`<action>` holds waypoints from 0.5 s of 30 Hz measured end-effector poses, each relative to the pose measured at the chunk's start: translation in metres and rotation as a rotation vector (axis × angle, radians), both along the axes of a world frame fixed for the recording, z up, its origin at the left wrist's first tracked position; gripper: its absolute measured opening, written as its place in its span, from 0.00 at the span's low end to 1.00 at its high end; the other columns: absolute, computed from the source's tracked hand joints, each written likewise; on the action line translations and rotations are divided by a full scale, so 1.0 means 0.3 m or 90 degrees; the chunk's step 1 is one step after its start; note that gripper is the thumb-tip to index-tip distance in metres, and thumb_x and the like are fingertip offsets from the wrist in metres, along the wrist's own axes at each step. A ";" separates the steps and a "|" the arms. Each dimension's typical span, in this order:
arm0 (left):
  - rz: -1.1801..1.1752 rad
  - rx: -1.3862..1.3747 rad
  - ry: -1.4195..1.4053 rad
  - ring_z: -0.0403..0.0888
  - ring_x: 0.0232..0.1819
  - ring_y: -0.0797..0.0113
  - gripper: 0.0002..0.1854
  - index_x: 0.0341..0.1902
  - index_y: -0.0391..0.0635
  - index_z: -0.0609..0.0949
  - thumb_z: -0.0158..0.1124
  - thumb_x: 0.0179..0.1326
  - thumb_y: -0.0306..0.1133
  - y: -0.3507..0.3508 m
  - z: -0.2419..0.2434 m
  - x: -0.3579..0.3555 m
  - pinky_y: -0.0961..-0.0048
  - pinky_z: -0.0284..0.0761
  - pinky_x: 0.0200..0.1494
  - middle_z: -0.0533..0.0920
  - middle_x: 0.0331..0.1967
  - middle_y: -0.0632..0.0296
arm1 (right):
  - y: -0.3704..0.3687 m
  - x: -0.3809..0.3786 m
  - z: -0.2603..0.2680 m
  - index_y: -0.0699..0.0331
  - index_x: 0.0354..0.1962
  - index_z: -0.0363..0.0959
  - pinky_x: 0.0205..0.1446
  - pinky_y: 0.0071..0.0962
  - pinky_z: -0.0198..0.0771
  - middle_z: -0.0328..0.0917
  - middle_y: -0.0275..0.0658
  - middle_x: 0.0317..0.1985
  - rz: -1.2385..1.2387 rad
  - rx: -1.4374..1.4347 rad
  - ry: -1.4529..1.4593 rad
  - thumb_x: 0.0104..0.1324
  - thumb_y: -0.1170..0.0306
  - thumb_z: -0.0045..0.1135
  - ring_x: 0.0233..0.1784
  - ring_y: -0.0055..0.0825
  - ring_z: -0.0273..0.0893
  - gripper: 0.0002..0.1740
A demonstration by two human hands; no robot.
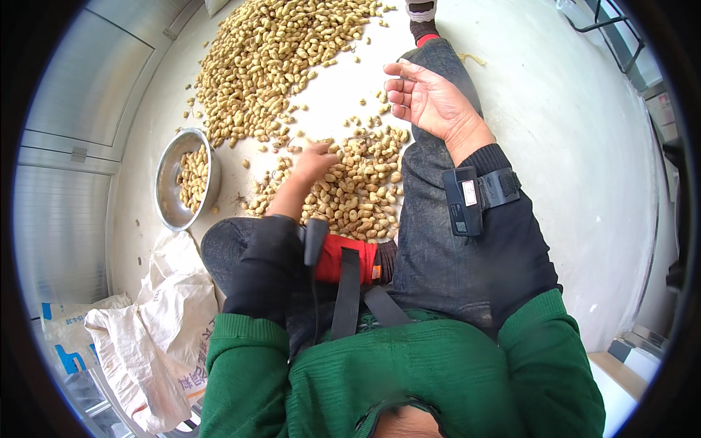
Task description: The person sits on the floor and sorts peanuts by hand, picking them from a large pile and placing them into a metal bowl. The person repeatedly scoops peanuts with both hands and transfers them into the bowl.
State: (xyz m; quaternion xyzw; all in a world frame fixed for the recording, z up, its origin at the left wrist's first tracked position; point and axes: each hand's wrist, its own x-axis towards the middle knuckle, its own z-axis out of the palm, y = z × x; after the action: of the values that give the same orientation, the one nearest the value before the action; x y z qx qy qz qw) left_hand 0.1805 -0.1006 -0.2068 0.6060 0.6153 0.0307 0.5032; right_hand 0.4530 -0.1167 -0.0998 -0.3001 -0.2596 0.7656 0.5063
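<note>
My left hand reaches palm down onto the near pile of unshelled peanuts; its fingertips are partly hidden and blurred, so I cannot tell whether it pinches any. Raised over my outstretched leg, my right hand is turned palm up, fingers slightly curled and apart, with nothing in it. A larger heap of unshelled peanuts spreads on the pale floor beyond. To the left stands a tilted-looking steel bowl with some peanuts inside.
Woven white sacks lie crumpled at the lower left, beside a ribbed panel door. My bent leg and outstretched leg flank the near pile. A black metal frame stands at the upper right. Loose peanuts dot the floor.
</note>
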 end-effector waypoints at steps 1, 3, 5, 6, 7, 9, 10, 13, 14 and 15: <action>-0.083 0.072 0.073 0.66 0.62 0.52 0.32 0.63 0.52 0.70 0.63 0.52 0.41 -0.041 0.002 0.050 0.65 0.66 0.62 0.63 0.63 0.44 | 0.000 0.001 -0.002 0.64 0.47 0.70 0.38 0.22 0.75 0.76 0.33 0.34 -0.006 -0.004 -0.007 0.68 0.60 0.47 0.34 0.20 0.76 0.17; -0.090 0.094 0.127 0.64 0.64 0.52 0.33 0.62 0.48 0.70 0.63 0.51 0.41 -0.152 0.029 0.112 0.66 0.63 0.65 0.56 0.67 0.44 | -0.003 -0.001 -0.004 0.63 0.45 0.71 0.37 0.22 0.75 0.76 0.33 0.33 -0.015 -0.011 -0.009 0.67 0.60 0.49 0.33 0.19 0.76 0.16; -0.162 0.005 0.055 0.56 0.69 0.53 0.32 0.63 0.48 0.69 0.63 0.52 0.38 -0.191 0.090 0.126 0.66 0.57 0.67 0.55 0.69 0.45 | -0.005 -0.007 -0.005 0.61 0.41 0.73 0.34 0.22 0.75 0.77 0.33 0.30 -0.033 -0.022 -0.013 0.65 0.60 0.52 0.33 0.19 0.77 0.14; -0.183 -0.057 0.006 0.60 0.67 0.55 0.32 0.63 0.49 0.70 0.63 0.53 0.38 -0.195 0.128 0.114 0.66 0.61 0.64 0.62 0.65 0.48 | -0.005 -0.012 -0.006 0.61 0.40 0.73 0.34 0.22 0.75 0.77 0.33 0.30 -0.027 -0.027 -0.006 0.65 0.61 0.52 0.32 0.19 0.77 0.14; -0.198 -0.132 -0.033 0.64 0.64 0.57 0.31 0.63 0.50 0.70 0.63 0.53 0.38 -0.197 0.165 0.097 0.65 0.64 0.61 0.70 0.61 0.51 | -0.006 -0.018 -0.007 0.62 0.41 0.73 0.34 0.22 0.75 0.77 0.33 0.30 -0.021 -0.028 -0.009 0.65 0.61 0.52 0.32 0.19 0.76 0.14; -0.162 -0.176 -0.035 0.74 0.47 0.70 0.25 0.60 0.52 0.74 0.60 0.57 0.42 -0.165 0.234 0.042 0.70 0.74 0.45 0.79 0.47 0.60 | -0.008 -0.035 -0.009 0.62 0.41 0.73 0.34 0.22 0.75 0.77 0.33 0.30 -0.012 -0.029 -0.020 0.65 0.62 0.52 0.31 0.19 0.76 0.13; -0.159 -0.143 -0.023 0.75 0.45 0.71 0.24 0.58 0.51 0.75 0.59 0.58 0.43 -0.147 0.268 -0.004 0.72 0.74 0.42 0.79 0.45 0.61 | -0.008 -0.044 -0.010 0.63 0.43 0.72 0.35 0.21 0.74 0.76 0.32 0.30 -0.012 -0.031 -0.033 0.66 0.62 0.50 0.32 0.19 0.75 0.14; -0.188 -0.196 0.069 0.77 0.40 0.72 0.21 0.52 0.46 0.78 0.59 0.58 0.43 -0.124 0.326 -0.141 0.75 0.76 0.39 0.81 0.39 0.63 | -0.006 -0.072 -0.007 0.64 0.46 0.71 0.36 0.20 0.74 0.75 0.32 0.32 0.006 -0.025 -0.042 0.68 0.63 0.47 0.32 0.18 0.73 0.16; -0.194 -0.243 0.104 0.77 0.40 0.71 0.18 0.47 0.44 0.80 0.60 0.58 0.43 -0.139 0.327 -0.177 0.74 0.76 0.39 0.81 0.37 0.62 | -0.005 -0.080 -0.006 0.65 0.46 0.71 0.36 0.20 0.74 0.75 0.32 0.31 0.001 -0.032 -0.041 0.68 0.63 0.47 0.32 0.17 0.73 0.15; -0.253 -0.273 0.052 0.78 0.42 0.69 0.19 0.47 0.43 0.81 0.61 0.58 0.43 -0.155 0.325 -0.208 0.73 0.75 0.44 0.82 0.37 0.60 | -0.003 -0.088 -0.005 0.65 0.46 0.71 0.35 0.20 0.74 0.74 0.31 0.31 -0.017 -0.043 -0.046 0.68 0.63 0.48 0.31 0.17 0.73 0.15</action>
State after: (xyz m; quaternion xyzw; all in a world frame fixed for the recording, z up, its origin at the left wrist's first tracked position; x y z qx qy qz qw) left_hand 0.1182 -0.1470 -0.1094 0.5952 0.4966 -0.2238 0.5908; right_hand 0.4265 -0.1176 -0.1012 -0.3480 -0.2481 0.7557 0.4963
